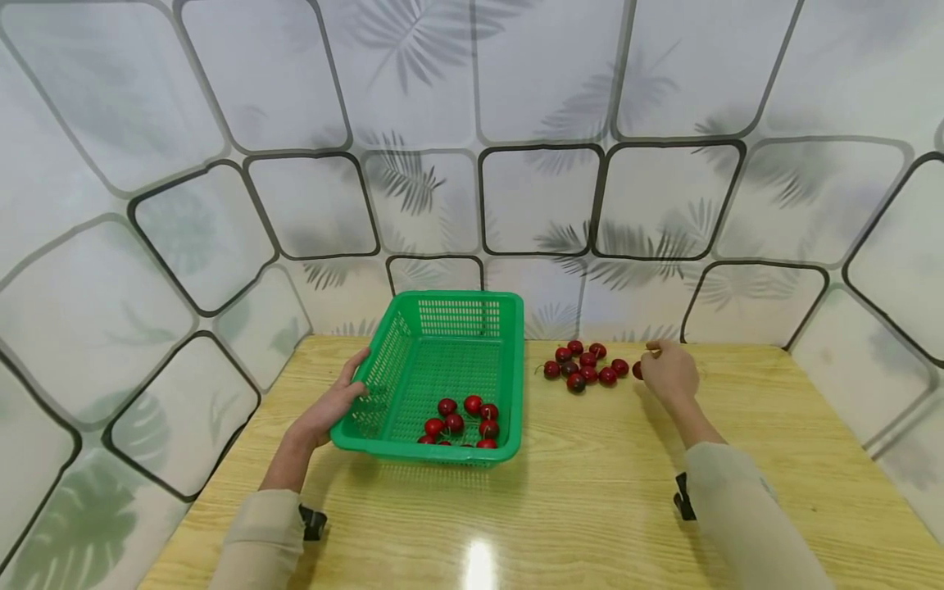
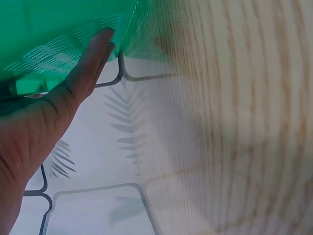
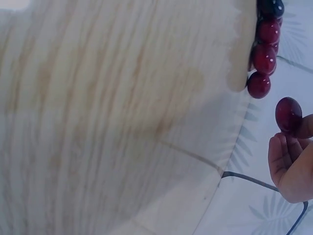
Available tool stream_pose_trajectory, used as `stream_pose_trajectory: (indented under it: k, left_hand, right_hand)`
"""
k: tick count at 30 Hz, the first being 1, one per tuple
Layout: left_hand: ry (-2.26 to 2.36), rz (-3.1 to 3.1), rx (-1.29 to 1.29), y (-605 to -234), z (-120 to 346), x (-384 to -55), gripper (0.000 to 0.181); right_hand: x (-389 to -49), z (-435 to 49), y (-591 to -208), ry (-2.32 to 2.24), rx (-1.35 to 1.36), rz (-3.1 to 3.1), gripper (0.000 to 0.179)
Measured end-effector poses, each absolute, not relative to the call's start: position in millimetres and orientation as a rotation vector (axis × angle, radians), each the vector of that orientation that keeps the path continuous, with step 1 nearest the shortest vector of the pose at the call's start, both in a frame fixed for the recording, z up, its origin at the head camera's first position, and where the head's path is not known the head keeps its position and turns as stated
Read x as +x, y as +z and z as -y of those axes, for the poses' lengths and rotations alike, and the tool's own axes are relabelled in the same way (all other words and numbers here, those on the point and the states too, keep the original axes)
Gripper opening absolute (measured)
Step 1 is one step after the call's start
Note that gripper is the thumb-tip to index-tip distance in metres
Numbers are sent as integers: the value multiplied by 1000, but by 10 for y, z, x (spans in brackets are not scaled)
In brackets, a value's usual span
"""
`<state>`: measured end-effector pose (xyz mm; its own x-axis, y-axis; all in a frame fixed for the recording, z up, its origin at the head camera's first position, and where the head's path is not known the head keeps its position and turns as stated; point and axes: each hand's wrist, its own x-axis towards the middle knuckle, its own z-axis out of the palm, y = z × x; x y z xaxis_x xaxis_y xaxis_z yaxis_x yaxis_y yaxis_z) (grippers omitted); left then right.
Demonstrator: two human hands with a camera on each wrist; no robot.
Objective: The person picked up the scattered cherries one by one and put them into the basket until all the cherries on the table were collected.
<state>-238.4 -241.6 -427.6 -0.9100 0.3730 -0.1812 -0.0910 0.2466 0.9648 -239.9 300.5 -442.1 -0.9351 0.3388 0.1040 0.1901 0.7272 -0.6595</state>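
"Cherries [image 1: 587, 360] lay in two lots when I looked: one loose on the table [image 1: 597, 492], right of the basket [image 1: 519, 369], the other inside it, gathered toward the near right corner."

"What was the right hand [image 1: 673, 373] doing, over past the loose ones?"

"Pinching a single cherry [image 3: 288, 111] between its fingertips. From the wrist it seemed lifted, just beside the end of the pile, though I wouldn't swear how high."

"So I'd have called that the picking step, one fruit at a time."

"Same here. And about halfway, I'd have guessed, with both lots much alike in number."

"Was the left hand [image 1: 335, 406] gripping anything?"

"Not that I could see. Its fingers were straight, resting against the basket's left side, to steady it, I supposed."

"Then what did the next move call for?"

"A carry leftward, if the basket was where it belonged: clear of the pile, up over the right rim, then a low, gentle release so nothing bruised or bounced."
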Motion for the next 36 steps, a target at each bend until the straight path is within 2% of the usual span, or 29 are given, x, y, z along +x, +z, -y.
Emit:
stream_pose_trajectory:
  k: [6,17,26,36]
  left_hand:
    - [1706,-2147,255,-4268,2413,-2377,80]
    - [1720,-2134,252,-4253,2408,-2366,80]
    - [1719,-2135,254,-4253,2411,-2366,79]
    - [1728,-2130,240,-4264,2409,-2368,80]
  right_hand:
    - [-2417,-2901,-4330,1040,-363,2683,47]
    - [-2391,-2699,-4192,1072,-268,2631,30]
    - [-2367,-2425,-4046,1114,-149,2563,25]
    - [-2321,-2052,-3891,1353,-1,2433,20]
